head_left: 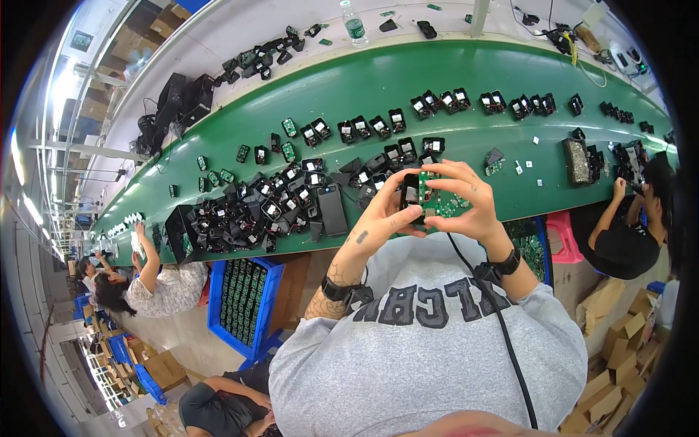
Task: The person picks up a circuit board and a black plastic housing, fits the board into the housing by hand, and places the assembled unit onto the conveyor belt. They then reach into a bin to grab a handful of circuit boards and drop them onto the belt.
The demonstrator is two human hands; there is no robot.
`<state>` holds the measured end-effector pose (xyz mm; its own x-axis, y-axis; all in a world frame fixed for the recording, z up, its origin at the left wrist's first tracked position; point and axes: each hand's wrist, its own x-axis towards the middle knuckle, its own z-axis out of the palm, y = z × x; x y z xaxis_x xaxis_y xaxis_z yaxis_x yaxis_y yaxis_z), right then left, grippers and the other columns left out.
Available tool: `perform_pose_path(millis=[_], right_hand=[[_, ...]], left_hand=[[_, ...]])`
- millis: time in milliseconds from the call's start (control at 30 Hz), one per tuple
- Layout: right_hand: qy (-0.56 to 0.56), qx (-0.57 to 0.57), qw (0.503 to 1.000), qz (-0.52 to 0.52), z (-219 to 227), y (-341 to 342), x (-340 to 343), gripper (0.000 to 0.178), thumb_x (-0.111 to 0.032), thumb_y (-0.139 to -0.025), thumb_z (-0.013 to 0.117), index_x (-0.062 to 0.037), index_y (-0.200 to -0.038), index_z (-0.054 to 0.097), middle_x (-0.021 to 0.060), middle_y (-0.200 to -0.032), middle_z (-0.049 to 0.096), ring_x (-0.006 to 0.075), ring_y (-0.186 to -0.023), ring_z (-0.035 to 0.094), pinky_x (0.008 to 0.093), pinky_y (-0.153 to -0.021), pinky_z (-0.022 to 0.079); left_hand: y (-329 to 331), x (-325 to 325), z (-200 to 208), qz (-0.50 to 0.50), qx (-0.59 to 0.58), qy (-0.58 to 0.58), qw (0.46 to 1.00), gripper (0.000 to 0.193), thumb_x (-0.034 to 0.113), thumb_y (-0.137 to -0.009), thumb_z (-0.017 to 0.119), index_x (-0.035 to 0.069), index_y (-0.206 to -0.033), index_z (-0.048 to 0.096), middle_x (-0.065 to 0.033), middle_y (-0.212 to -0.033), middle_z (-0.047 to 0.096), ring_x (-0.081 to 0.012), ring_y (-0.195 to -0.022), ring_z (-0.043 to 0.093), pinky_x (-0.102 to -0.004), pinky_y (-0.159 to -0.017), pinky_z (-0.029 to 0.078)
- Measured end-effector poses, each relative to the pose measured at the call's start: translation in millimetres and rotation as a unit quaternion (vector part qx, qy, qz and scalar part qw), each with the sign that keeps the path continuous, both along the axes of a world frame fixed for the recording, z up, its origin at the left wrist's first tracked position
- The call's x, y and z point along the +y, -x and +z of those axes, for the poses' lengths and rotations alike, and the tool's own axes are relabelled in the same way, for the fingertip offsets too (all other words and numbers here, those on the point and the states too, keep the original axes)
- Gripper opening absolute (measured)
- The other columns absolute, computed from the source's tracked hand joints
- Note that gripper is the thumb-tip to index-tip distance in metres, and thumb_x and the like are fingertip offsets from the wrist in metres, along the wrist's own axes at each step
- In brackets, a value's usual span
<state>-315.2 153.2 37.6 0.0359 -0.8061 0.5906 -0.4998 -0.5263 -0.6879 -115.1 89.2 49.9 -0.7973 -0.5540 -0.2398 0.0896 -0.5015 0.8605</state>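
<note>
Casing (410, 190) sat pinched in our left hand (381, 213), board (424, 183) in our curled right hand (480, 213); we feared slippage from uneven pressure.

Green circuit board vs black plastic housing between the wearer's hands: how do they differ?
Shape: the green circuit board looks flat; the black plastic housing looks boxy.
Position: the board sits right of the housing.
Shared: both are between the left hand and right hand.

Large dark block letters (425, 306) ran across the chest of the grey sweatshirt (429, 364) (upside down in the head view). On the clear bottle (348, 13), a green label (355, 30) was too small to read.
</note>
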Motion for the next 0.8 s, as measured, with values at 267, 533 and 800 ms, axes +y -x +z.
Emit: perform_pose_path(millis=[267,533,800], right_hand=[[-0.01,-0.101,0.995,0.005,-2.7,0.8,2.1,0.05,-0.016,-0.058,0.084,-0.0065,-0.105,0.069,0.0142,-0.12,0.064,0.0322,-0.108,0.06,0.044,-0.099,0.043],[0.066,0.071,0.995,-0.032,-4.0,-2.9,2.7,0.048,-0.02,-0.059,0.083,-0.0131,-0.105,0.07,0.0098,-0.128,0.059,0.0371,-0.129,0.044,0.0543,-0.107,0.034],[0.023,0.163,0.985,-0.053,3.5,3.9,6.4,0.043,-0.018,-0.063,0.082,-0.0141,-0.105,0.069,0.0075,-0.133,0.056,0.0357,-0.131,0.042,0.0578,-0.109,0.029]], left_hand=[[15.7,1.9,-9.9,0.044,0.006,0.078,0.996,0.053,0.005,-0.09,0.059,0.011,-0.138,0.038,-0.0091,-0.111,0.06,-0.0187,-0.093,0.064,-0.0326,-0.074,0.059],[29.9,9.7,-15.8,0.12,0.036,0.098,0.987,0.05,0.0,-0.092,0.044,0.012,-0.141,0.038,-0.0117,-0.12,0.058,-0.018,-0.103,0.063,-0.0308,-0.08,0.057],[26.3,11.0,-14.3,0.081,0.103,-0.029,0.991,0.06,0.006,-0.093,0.043,0.014,-0.149,0.024,-0.0151,-0.132,0.05,-0.0246,-0.112,0.06,-0.0356,-0.091,0.054]])
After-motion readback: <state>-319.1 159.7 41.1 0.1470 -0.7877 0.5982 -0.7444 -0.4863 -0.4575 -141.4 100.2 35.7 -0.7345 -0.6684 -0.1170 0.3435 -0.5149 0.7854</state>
